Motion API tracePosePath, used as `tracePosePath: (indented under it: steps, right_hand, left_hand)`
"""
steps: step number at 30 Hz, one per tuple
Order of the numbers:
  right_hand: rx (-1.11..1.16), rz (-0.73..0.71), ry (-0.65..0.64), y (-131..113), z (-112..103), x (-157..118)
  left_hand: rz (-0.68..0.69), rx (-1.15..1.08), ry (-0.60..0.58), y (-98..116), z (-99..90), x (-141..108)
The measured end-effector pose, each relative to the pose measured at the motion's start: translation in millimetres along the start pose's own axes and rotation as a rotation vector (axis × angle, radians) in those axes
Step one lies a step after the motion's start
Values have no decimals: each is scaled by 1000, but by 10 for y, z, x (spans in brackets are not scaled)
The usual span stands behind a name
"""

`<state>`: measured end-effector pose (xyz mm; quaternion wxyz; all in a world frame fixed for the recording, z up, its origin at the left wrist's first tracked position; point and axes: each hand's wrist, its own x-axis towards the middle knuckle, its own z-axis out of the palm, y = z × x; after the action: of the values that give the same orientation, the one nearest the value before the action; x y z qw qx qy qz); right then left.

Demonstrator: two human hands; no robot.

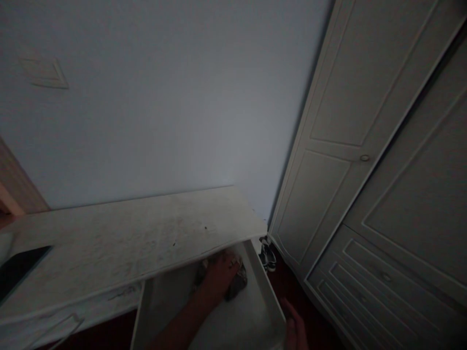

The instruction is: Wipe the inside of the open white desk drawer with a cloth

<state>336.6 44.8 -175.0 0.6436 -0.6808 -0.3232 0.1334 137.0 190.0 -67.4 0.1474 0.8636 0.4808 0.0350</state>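
Observation:
A pulled-out white drawer [251, 323] sits below the tabletop. Inside it, my left hand [221, 274] presses down on a crumpled, dark patterned cloth [237, 287] near the drawer's back. The left fingers are bent over the cloth, which bulges out on both sides of the hand. My right hand [296, 330] is at the outside of the drawer's right wall, near the bottom of the view. Its visible fingers are stretched out and slightly apart, close to the wall's edge; the rest of that hand is cut off or dark.
Above the drawer runs a white, smudged tabletop [120, 233] with a dark flat object [24, 267] at its left. Dark shoes [268, 255] stand on the reddish floor by the wardrobe [328, 160]. A switch plate [44, 72] is on the wall.

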Motion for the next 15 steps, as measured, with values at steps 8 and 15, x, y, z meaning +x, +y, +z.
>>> tracePosePath:
  steps: [8,15]
  right_hand:
    - [-148,-359,-78,-6,-171,209]
    - [-560,-706,-509,-761,-211,372]
  left_hand:
    - [248,-30,-81,175,39,-396]
    - [121,8,396,-431,72,-1471]
